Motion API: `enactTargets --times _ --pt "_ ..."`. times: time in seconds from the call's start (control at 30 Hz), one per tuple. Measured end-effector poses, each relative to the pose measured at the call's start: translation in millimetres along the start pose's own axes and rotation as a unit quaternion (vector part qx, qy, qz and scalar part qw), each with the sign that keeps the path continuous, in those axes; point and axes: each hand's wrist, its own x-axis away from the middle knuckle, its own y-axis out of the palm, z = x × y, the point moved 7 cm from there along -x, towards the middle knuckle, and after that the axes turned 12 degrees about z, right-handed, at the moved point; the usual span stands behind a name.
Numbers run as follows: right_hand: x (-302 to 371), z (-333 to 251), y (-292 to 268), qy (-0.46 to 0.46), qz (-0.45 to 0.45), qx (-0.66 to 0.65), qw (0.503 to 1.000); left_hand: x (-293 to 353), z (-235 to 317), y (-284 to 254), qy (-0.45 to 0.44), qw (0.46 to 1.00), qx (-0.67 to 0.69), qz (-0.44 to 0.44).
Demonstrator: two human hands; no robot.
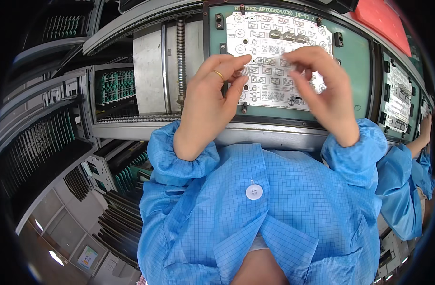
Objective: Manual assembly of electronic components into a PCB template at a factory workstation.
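Note:
A white printed circuit board (274, 90) lies in a green carrier plate (357, 76) in front of me, held by dark clips round its edge. Over its left side, my left hand (212, 90) pinches a small, pale, ribbed part (244, 71) between thumb and fingers. My right hand (324, 85) is above the board's right half, thumb and forefinger drawn together and smeared by motion. Something whitish shows at those fingertips, too blurred to name. Several dark rectangular components (288, 36) stand upright near the board's far edge.
Left of the carrier are a threaded rod (181, 61) and a metal rail (164, 66). Racks of green boards (115, 87) stand farther left. A red tray (383, 21) is at the far right. Another board (397, 97) and a co-worker's blue sleeve (400, 190) are to my right.

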Motion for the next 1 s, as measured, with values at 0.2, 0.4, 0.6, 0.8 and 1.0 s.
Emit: enactTargets --times 0.2,0.4,0.6,0.8,1.0 --pt "14.5 41.1 -53.7 0.228 0.155 -0.308 0.911 0.9 17.4 28.4 0.111 0.993 -0.038 -0.033" --pt "32.6 55.4 -64.6 0.262 0.173 -0.318 0.895 2.1 31.8 49.9 0.164 0.979 -0.088 -0.08" --pt "39.7 65.0 -63.0 0.291 0.172 -0.334 0.88 0.8 37.6 57.9 0.19 0.971 -0.114 -0.09" --pt "42.2 65.9 -59.1 0.295 0.145 -0.282 0.901 0.3 36.8 64.9 0.19 0.969 -0.121 -0.098" --pt "42.6 55.4 -46.1 0.292 0.109 -0.269 0.911 -3.3 35.4 48.1 0.185 0.977 -0.097 -0.047"
